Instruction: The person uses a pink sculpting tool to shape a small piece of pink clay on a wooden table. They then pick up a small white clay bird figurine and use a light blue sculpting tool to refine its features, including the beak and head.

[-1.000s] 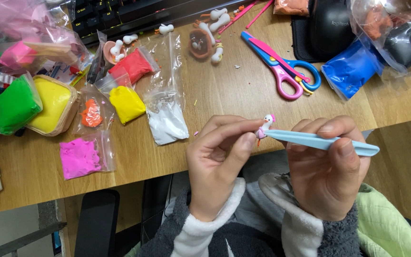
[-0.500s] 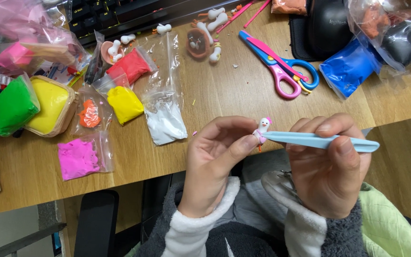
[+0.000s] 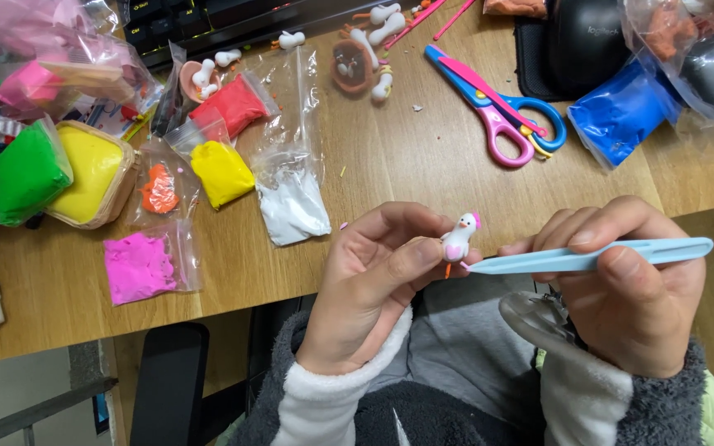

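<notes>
Desk (image 3: 390,173): clay bags (image 3: 291,202), scissors (image 3: 502,107).

A home desk set up for clay crafting. The wooden desk (image 3: 390,173) holds small bags of coloured modelling clay: a white one (image 3: 292,206) at its middle, pink (image 3: 135,266), yellow (image 3: 221,172) and red (image 3: 233,106) ones left of it. Scissors (image 3: 502,111) lie right of the white bag; a black keyboard (image 3: 233,18) sits beyond it.
</notes>
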